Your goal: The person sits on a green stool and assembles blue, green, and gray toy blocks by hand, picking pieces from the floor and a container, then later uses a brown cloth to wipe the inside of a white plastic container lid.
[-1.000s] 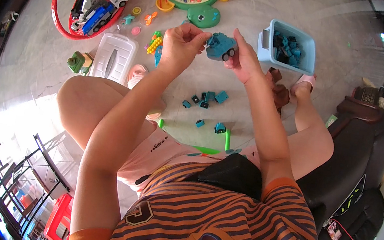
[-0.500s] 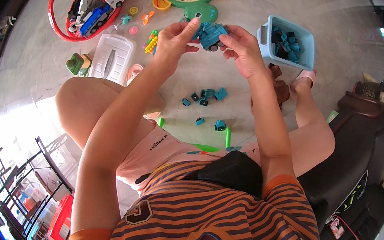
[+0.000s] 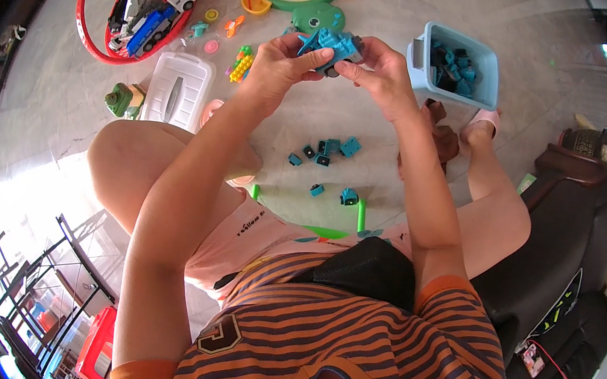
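Between my two hands, held out over the floor, is a teal toy vehicle (image 3: 334, 42) with dark wheels on its underside. My left hand (image 3: 283, 62) is closed round its left end, thumb lying across the near side. At the other end the fingers and thumb of my right hand (image 3: 383, 76) pinch it. Several small teal toy blocks (image 3: 331, 147) with dark parts lie on the floor nearer to me, below my hands. Two more teal pieces (image 3: 349, 196) are closer still, by a green bar. My fingers hide parts of the vehicle.
A light blue bin (image 3: 451, 94) of teal pieces stands at the right. On the left are a red-rimmed basket (image 3: 83, 11) full of toy vehicles and a white lid (image 3: 198, 93). A green fishing game (image 3: 317, 18) lies beyond my hands. A dark sofa (image 3: 551, 212) is at far right.
The toy vehicle has turned in my hands. My left thumb has come down across its near side, and my right fingers have shifted their grip. The pieces on the floor stay put.
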The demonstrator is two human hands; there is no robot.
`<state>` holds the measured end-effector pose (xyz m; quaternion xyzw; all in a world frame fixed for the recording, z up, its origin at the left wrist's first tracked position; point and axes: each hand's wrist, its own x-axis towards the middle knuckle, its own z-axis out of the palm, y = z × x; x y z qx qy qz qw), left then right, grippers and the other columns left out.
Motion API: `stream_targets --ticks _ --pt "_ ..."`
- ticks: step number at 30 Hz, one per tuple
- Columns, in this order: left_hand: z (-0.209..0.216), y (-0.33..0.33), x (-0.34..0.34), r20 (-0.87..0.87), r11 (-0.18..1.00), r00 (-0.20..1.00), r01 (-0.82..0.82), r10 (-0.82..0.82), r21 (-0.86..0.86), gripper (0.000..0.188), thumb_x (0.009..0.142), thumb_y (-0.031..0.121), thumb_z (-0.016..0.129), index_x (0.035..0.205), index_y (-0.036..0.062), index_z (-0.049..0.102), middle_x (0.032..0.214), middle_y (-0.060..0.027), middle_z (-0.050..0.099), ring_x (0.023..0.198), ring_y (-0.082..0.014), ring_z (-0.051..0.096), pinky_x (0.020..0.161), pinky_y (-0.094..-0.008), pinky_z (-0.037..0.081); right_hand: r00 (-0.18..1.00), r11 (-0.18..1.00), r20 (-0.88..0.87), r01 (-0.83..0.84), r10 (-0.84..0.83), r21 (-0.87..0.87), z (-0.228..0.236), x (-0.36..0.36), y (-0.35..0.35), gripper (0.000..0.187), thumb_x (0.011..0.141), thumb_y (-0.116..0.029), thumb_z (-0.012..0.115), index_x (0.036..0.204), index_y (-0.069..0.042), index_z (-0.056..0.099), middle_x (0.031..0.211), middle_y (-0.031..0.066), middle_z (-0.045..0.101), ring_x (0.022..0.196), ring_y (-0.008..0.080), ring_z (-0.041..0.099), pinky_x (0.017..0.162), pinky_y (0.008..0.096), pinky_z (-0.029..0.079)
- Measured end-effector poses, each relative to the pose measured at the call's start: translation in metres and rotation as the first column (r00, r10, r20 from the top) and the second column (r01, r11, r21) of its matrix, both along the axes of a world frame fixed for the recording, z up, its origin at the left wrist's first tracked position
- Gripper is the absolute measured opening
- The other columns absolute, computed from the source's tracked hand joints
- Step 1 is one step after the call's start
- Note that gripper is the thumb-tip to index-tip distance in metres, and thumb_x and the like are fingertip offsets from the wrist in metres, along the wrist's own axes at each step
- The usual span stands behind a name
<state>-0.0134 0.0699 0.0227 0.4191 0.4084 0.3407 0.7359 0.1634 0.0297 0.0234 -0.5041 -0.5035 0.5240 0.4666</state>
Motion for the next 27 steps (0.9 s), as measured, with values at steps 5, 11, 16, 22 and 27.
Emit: stream_targets --ticks 5,11,16,22,27 --pt "-0.001 0.002 0.0 0.015 1.0 1.0 0.012 -0.013 0.011 0.034 0.072 0.019 0.074 0.096 -0.0006 0.058 0.086 -0.0059 0.062 0.077 -0.0133 0.061 0.069 -0.0253 0.052 0.999 0.999 -0.009 0.05 -0.05 0.004 -0.004 0.002 -0.001 0.038 0.065 -0.022 0.078 0.09 -0.002 0.058 0.08 0.0031 0.06 0.072 0.0089 0.055 0.059 0.0214 0.044" --pt "0.003 -0.001 -0.001 0.102 1.0 0.994 0.026 -0.026 0.003 0.042 0.075 0.015 0.071 0.111 0.0017 0.052 0.1 -0.0073 0.058 0.089 -0.014 0.058 0.074 -0.0267 0.051 0.963 0.985 0.243 0.082 -0.118 0.151 0.008 -0.001 -0.004 0.043 0.063 -0.021 0.079 0.095 -0.001 0.057 0.082 0.0062 0.061 0.073 0.0119 0.058 0.057 0.0237 0.048" --pt "0.005 -0.001 -0.003 -0.083 0.964 0.984 0.173 -0.159 0.202 0.055 0.074 0.012 0.071 0.123 0.0062 0.046 0.11 -0.0073 0.053 0.098 -0.0131 0.053 0.077 -0.0262 0.049 0.921 0.975 0.38 -0.001 -0.085 0.221 0.011 -0.001 -0.003 0.043 0.063 -0.017 0.078 0.097 -0.002 0.057 0.087 0.0076 0.061 0.079 0.0133 0.059 0.059 0.0251 0.049" --pt "0.001 0.001 -0.003 -0.399 0.842 0.916 0.256 -0.054 0.474 0.045 0.068 0.014 0.076 0.108 0.0031 0.058 0.093 -0.0054 0.061 0.081 -0.0087 0.056 0.071 -0.0245 0.047 0.922 0.974 0.386 -0.075 -0.014 0.214 0.01 -0.003 -0.003 0.042 0.068 -0.011 0.072 0.105 -0.002 0.056 0.089 0.0089 0.062 0.081 0.0137 0.06 0.062 0.0256 0.05" --pt "-0.015 -0.007 -0.001 -0.547 0.975 0.836 0.155 -0.044 0.158 0.046 0.065 0.037 0.076 0.082 -0.004 0.062 0.066 -0.0051 0.059 0.058 -0.0101 0.054 0.054 -0.0258 0.046 0.946 0.98 0.258 -0.201 0.195 0.0 -0.004 0.003 -0.001 0.042 0.076 -0.006 0.064 0.116 -0.003 0.052 0.098 0.0053 0.061 0.087 0.0101 0.057 0.065 0.0225 0.047"
